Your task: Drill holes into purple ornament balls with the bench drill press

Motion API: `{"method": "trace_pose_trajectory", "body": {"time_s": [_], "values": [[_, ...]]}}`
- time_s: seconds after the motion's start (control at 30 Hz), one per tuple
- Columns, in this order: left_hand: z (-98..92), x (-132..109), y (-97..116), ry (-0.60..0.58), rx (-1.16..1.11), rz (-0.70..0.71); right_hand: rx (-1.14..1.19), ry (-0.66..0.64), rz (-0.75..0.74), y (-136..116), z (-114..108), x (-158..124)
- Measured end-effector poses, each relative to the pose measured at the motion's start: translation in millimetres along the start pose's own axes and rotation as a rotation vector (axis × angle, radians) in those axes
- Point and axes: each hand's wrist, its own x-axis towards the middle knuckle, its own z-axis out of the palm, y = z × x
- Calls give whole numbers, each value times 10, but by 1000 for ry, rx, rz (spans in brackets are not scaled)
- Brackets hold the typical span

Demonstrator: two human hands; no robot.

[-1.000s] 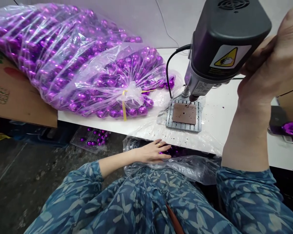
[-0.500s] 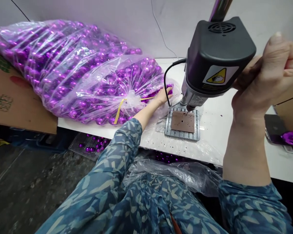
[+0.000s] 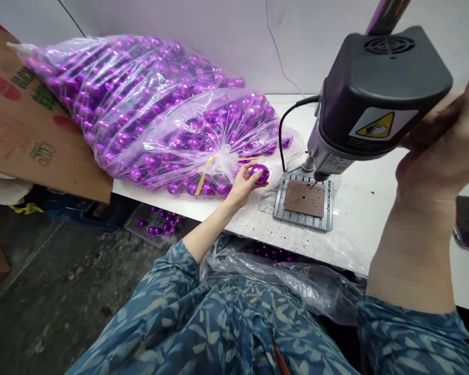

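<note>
A shiny purple faceted ball [image 3: 260, 174] is pinched between the thumb and fingers of my left hand [image 3: 241, 186], in front of the knotted bag. Just right of it stands a small bench drill press [image 3: 398, 78], its bit above a brown board [image 3: 303, 204] with a hole in it. The board lies on the slotted metal base [image 3: 282, 214], dotted with dark crumbs. At the right edge my right hand [image 3: 453, 138] is closed beside the drill's housing. The housing and the frame edge hide what its fingers are wrapped round.
A large clear bag [image 3: 160, 109] of purple balls fills the table's left and back. A cardboard box [image 3: 62, 156] leans at far left. Below, a clear tray [image 3: 131, 224] holds more balls. A black cord [image 3: 282, 130] loops beside the drill. Plastic film [image 3: 297, 281] covers my lap.
My left hand has come back toward me from beside the bag, with the purple ball now clearly showing in its fingers. The view has swung left, and my right hand sits nearer the right edge.
</note>
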Motion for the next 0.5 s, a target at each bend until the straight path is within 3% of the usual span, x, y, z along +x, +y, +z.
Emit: {"method": "trace_pose_trajectory", "body": {"time_s": [0.1,0.17,0.3,0.5], "values": [[-71,-326,-46,-115,-241,-233,-18,3,1,25,-1,-1],[-42,-427,-91,-201,-287,-278,-18,6,8,26,8,1],[154,-434,-243,-277,-223,-208,11,-49,-44,-12,41,10],[515,-185,-499,-277,12,-8,17,-70,-46,-23,41,7]]}}
